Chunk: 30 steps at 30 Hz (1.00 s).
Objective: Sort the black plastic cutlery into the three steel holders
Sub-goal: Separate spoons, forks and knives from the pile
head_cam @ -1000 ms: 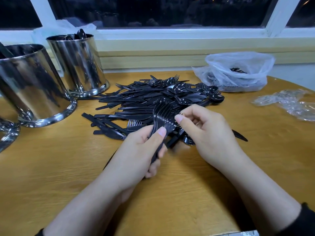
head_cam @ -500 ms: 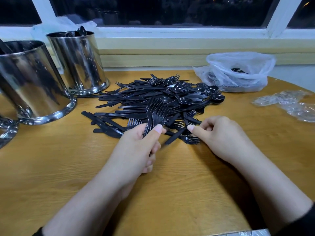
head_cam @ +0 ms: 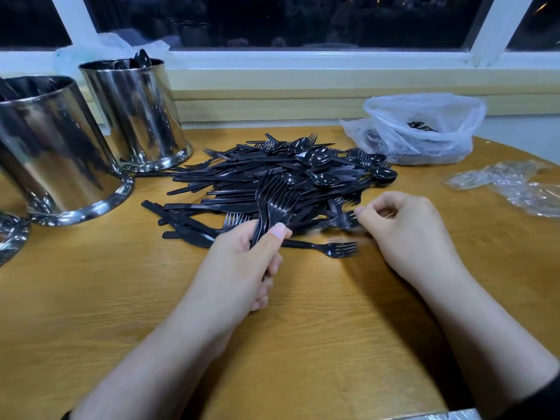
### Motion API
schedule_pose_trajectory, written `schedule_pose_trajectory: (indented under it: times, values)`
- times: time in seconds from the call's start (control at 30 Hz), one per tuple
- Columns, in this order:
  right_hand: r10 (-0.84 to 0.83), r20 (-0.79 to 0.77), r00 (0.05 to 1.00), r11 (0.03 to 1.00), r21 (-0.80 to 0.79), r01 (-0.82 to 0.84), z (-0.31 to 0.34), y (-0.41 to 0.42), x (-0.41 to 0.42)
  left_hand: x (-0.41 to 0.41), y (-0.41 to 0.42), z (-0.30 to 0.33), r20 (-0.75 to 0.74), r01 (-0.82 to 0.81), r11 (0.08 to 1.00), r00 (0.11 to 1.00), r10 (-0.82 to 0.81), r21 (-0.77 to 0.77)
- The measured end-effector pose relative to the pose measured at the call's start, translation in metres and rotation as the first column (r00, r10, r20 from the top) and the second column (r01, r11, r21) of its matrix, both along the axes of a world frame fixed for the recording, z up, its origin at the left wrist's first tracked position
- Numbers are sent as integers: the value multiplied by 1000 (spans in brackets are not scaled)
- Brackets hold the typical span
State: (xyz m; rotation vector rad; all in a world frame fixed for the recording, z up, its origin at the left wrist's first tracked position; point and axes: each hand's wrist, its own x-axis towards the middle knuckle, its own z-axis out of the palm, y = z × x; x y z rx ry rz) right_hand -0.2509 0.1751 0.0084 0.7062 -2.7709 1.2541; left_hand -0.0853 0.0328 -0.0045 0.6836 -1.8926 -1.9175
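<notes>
Single view only, head-worn, wide-angle. It looks forward and steeply down over both forearms onto the table (head_cam: pixel 91 298), close enough that the left hand (head_cam: pixel 239 262) and right hand (head_cam: pixel 409 234) sit mid-frame. Beyond the hands it faces a window (head_cam: pixel 288 19). No second view shares the scene.

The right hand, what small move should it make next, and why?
Probably pinch the loose fork and add it to the bunch of forks the left hand grips. That fork lies alone beside the right hand, whose curled fingers seem empty.
</notes>
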Motion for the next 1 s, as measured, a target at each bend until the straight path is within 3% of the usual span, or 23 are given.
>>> schedule_pose_trajectory:
  times: [0.17,0.3,0.4,0.53,0.63,0.73,0.83,0.93,1.0]
  values:
    - [-30,-50,998,966,-260,16,-1,3,-4,-1,-1,0,-20,-23,999,1000,23,-30]
    - [-56,-116,992,857,-516,-12,3,5,-1,-1,-1,1,-42,-76,993,996,73,-92]
    - [1,-150,989,792,-604,-92,11,10,0,0,-1,1,-52,-92,989,995,86,-118]
    - [378,-118,918,784,-487,-385,13,11,8,1,-1,0,-39,-49,990,998,44,-130]
    - [488,-76,870,786,-395,-475,8,4,17,1,1,3,-16,15,998,1000,-16,-58]
    - [455,-65,888,814,-374,-445,4,-6,24,2,5,6,-33,112,993,993,-111,30]
    - [400,-79,913,858,-318,-403,3,-14,29,4,7,7,-4,153,988,988,-153,-18]
    - [227,-100,969,923,-294,-247,4,-10,20,2,3,4,11,69,997,998,-69,22]
    - [125,-99,987,984,-112,-136,8,-1,7,1,0,2,6,-8,1000,1000,8,6]
